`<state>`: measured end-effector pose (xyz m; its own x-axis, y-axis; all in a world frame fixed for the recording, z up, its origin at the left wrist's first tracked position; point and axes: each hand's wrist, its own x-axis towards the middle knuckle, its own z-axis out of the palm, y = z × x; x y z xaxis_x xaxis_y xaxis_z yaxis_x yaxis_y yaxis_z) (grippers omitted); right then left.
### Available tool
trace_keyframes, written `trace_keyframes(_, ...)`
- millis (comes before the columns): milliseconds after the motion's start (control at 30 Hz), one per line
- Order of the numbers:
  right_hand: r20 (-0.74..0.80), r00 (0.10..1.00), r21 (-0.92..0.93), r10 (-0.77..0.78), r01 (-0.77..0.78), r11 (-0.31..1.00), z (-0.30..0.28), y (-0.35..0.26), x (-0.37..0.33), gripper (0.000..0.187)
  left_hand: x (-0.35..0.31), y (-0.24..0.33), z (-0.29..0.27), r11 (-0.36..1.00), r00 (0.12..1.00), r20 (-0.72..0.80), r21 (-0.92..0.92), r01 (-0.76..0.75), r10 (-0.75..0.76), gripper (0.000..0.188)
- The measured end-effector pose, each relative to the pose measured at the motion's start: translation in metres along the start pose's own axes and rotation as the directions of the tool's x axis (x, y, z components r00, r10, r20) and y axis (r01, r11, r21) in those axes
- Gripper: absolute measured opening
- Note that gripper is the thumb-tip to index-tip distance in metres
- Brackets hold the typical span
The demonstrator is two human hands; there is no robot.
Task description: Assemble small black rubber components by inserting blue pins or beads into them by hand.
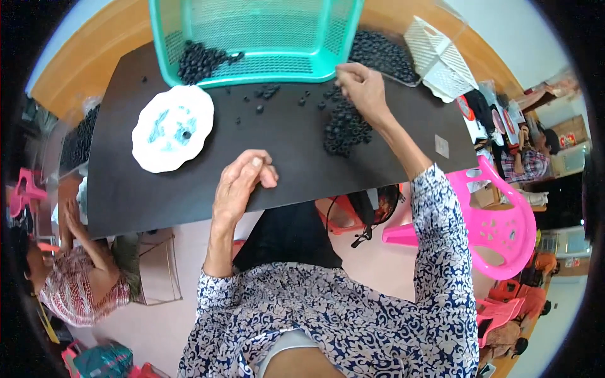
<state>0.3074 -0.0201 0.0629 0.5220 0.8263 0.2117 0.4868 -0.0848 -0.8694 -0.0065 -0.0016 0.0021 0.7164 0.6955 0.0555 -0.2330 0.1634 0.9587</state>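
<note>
Smooth dark table, knobbly black pieces, meshed basket

And it's a busy print on this blouse, folks: pale blossoms and curling scrolls packed tight over deep navy! The same pattern runs down the left sleeve and the right sleeve, both loose, both stopping short of the wrist. Down at the near edge, a light grey band curves inside the neckline, smooth and plain. Below the hem, plain black cloth over the legs! And beyond those cuffs, bare forearms, bare left hand, bare right hand.
</note>
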Motion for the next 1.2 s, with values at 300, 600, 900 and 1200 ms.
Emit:
trace_keyframes(300, 0.282, 0.951, -0.018, -0.128, 0.139, 0.99, 0.072, -0.039, -0.022, 0.019, 0.004, 0.001, -0.001, 0.968, 0.998, -0.036, -0.249, 0.031, -0.041, 0.027)
trace_keyframes(600, 0.419, 0.674, -0.325, -0.609, 0.737, 0.592, 0.117, -0.036, 0.013, 0.022, -0.002, 0.007, 0.001, 0.987, 0.997, -0.044, -0.149, 0.056, -0.063, 0.024)
trace_keyframes(900, 0.627, 0.649, -0.403, -0.431, 0.744, 0.533, 0.122, -0.043, 0.009, 0.019, -0.003, 0.022, 0.004, 0.996, 0.996, -0.041, -0.02, 0.084, -0.084, 0.024)
trace_keyframes(1200, 0.244, 0.914, -0.402, -0.323, 0.399, 0.824, 0.073, -0.021, 0.012, 0.02, -0.004, 0.011, 0.002, 1.0, 1.0, -0.019, -0.008, 0.011, -0.011, 0.024)
